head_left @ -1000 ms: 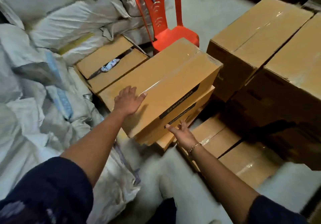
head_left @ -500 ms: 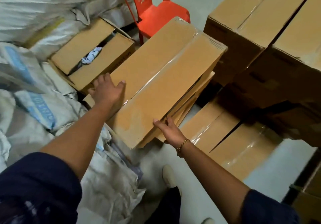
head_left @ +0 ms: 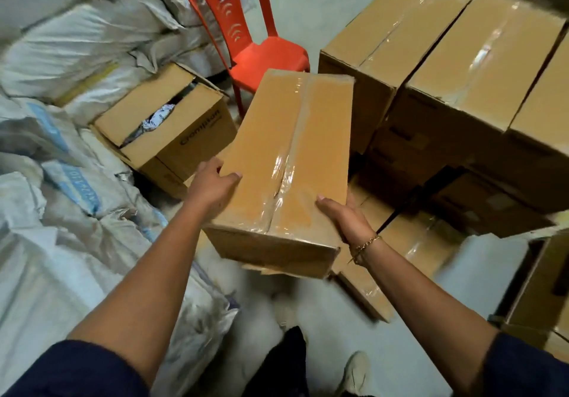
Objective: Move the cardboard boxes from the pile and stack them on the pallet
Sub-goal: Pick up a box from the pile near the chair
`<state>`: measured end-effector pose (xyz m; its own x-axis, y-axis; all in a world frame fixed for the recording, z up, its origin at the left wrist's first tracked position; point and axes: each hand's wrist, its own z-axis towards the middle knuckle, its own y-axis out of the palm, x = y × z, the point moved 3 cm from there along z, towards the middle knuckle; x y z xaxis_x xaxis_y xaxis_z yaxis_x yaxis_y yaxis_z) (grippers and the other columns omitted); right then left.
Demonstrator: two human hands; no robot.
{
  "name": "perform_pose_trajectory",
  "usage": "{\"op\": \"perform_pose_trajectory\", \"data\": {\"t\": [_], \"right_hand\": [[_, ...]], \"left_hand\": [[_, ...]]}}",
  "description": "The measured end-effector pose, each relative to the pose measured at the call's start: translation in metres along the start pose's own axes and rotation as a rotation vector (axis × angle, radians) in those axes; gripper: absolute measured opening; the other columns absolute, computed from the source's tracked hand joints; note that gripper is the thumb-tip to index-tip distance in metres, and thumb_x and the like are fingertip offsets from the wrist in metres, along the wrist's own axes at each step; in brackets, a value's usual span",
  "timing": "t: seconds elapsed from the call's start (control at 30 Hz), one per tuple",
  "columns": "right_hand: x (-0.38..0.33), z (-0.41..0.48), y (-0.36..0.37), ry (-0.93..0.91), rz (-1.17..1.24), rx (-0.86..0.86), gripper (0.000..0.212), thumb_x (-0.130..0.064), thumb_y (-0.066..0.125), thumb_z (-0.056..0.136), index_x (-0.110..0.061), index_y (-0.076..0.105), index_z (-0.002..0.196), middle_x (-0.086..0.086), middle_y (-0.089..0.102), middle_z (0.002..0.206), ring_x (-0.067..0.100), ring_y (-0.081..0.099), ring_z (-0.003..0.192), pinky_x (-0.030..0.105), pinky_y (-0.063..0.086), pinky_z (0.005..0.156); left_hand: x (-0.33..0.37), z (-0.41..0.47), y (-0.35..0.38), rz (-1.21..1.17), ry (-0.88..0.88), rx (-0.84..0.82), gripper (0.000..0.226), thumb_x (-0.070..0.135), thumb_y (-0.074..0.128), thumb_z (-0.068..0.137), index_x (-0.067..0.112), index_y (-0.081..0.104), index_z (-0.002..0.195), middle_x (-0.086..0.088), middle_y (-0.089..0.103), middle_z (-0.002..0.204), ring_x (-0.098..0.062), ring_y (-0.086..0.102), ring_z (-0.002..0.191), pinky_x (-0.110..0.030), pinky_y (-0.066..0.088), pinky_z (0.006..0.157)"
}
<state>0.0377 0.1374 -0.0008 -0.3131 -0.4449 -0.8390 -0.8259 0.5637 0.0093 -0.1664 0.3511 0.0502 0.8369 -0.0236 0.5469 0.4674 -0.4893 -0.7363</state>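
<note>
A long taped cardboard box [head_left: 286, 162] is held in the air in front of me, its near end toward my body. My left hand [head_left: 212, 185] grips its left side and my right hand [head_left: 345, 215] grips its right side, thumbs on top. To the right stands a stack of large taped cardboard boxes [head_left: 462, 67]. Lower boxes [head_left: 409, 242] lie on the floor beneath and right of the held box. No pallet is visible in the head view.
An orange plastic chair [head_left: 261, 54] stands behind the held box. A half-open cardboard box [head_left: 172, 125] with cloth inside sits at the left. White woven sacks [head_left: 61, 181] are piled along the left. Grey floor and my shoe [head_left: 354, 372] show below.
The long box has come up off the pile and turned lengthwise toward me. Both hands have shifted from its top and edge to gripping its two sides.
</note>
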Motion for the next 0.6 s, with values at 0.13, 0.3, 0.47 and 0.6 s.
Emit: {"op": "perform_pose_trajectory", "data": {"t": [0.13,0.3,0.47,0.6], "right_hand": [[0.001,-0.049,-0.055,-0.012,-0.037,-0.01,0.063,-0.033,0.08,0.081,-0.027,0.046,0.134,-0.002,0.065,0.119,0.018,0.065,0.105,0.034,0.055,0.087],[0.022,-0.121,-0.116,-0.03,-0.031,-0.005,0.052,-0.029,0.075,0.087,-0.021,0.052,0.132,0.001,0.068,0.12,0.017,0.067,0.104,0.029,0.054,0.082],[0.051,-0.191,-0.171,-0.014,0.031,0.059,0.054,-0.031,0.074,0.089,-0.021,0.051,0.136,0.001,0.068,0.121,0.02,0.066,0.107,0.031,0.054,0.082],[0.081,-0.244,-0.209,-0.003,0.092,0.173,0.058,-0.036,0.077,0.085,-0.021,0.052,0.135,0.002,0.07,0.119,0.022,0.068,0.105,0.033,0.055,0.08]], "left_hand": [[0.034,-0.092,0.012,-0.251,0.032,-0.122,0.061,0.036,0.055,0.103,0.026,0.03,0.157,0.001,0.041,0.154,-0.025,0.045,0.134,-0.036,0.036,0.092],[0.054,-0.177,0.041,-0.29,0.092,-0.211,0.075,0.036,0.066,0.096,0.026,0.025,0.159,0.004,0.04,0.158,-0.02,0.044,0.137,-0.037,0.036,0.111],[0.075,-0.24,0.083,-0.296,0.146,-0.288,0.083,0.034,0.067,0.097,0.022,0.016,0.161,0.004,0.025,0.164,-0.021,0.031,0.147,-0.038,0.027,0.116],[0.094,-0.281,0.116,-0.254,0.209,-0.369,0.063,0.028,0.066,0.098,0.021,0.036,0.153,0.009,0.048,0.139,-0.012,0.046,0.121,-0.032,0.038,0.101]]}}
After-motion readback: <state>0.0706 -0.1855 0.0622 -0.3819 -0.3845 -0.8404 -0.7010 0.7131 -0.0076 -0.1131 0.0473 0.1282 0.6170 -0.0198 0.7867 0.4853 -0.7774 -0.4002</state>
